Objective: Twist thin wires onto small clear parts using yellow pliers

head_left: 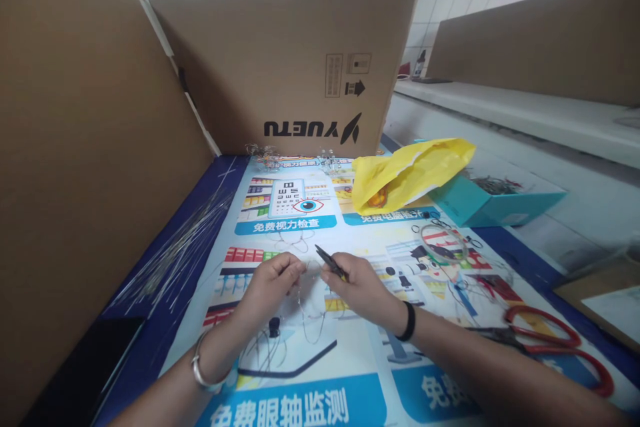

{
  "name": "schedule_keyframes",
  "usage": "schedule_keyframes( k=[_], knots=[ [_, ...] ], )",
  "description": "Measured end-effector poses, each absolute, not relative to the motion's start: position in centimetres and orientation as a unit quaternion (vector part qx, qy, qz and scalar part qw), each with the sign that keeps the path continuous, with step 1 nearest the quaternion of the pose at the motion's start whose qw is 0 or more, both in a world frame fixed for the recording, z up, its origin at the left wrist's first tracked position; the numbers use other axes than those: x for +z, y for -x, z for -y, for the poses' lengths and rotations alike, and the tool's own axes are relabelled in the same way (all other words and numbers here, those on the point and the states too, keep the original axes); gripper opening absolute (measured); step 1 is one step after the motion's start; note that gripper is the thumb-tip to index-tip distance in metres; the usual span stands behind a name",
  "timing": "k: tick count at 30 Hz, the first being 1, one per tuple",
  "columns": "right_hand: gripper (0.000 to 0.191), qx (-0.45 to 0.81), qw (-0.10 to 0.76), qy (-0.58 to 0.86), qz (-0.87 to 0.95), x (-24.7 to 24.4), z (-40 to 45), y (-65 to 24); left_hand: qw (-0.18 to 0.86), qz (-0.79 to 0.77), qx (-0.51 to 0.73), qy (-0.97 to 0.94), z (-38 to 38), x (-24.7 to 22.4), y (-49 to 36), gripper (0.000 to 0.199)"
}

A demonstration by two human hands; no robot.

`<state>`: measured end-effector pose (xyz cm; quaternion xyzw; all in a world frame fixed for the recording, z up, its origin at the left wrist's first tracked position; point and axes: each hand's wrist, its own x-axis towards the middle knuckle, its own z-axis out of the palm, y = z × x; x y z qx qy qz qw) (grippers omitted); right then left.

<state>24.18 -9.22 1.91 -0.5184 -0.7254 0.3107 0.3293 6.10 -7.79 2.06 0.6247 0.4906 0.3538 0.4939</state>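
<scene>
My left hand (277, 280), with a silver bangle on its wrist, pinches a thin wire (300, 300) that hangs down in loops over the printed sheet. Close by on the right, my right hand (357, 283) is wrapped round dark pliers (329, 260), whose pointed jaws face up and left. A black band circles the right wrist. Below the hands, more thin wires and a small black piece (274, 327) lie on the printed sheet (350, 353).
Straight wires (175, 253) lie on the left. At the right are a yellow bag (415, 173), a teal box (515, 207) holding wires, a wire coil (444, 243) and red-handled scissors (545, 340). Cardboard panels (280, 67) stand behind and left; a dark flat object (85, 367) lies lower left.
</scene>
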Motion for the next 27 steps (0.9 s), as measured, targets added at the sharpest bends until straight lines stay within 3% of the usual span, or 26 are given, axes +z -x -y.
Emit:
schedule_keyframes(
  k=[11, 19, 22, 27],
  knots=[
    [0.016, 0.320, 0.342, 0.504, 0.726, 1.8, 9.3, -24.3, 0.516, -0.456, 0.326, -0.648, 8.0, 2.2, -6.0, 0.018],
    [0.019, 0.301, 0.281, 0.508, 0.756, 4.0, 8.3, -25.7, 0.479, -0.483, 0.318, -0.660, 7.5, 2.7, -5.6, 0.023],
    [0.020, 0.228, 0.207, 0.534, 0.787, 5.4, 7.7, -27.1, 0.436, -0.488, 0.289, -0.699, 7.0, 2.4, -5.2, 0.028],
    [0.018, 0.101, -0.009, 0.499, 0.861, 5.9, 7.8, -28.5, 0.344, -0.498, 0.248, -0.757, 6.6, 2.0, -4.6, 0.027]
  ],
)
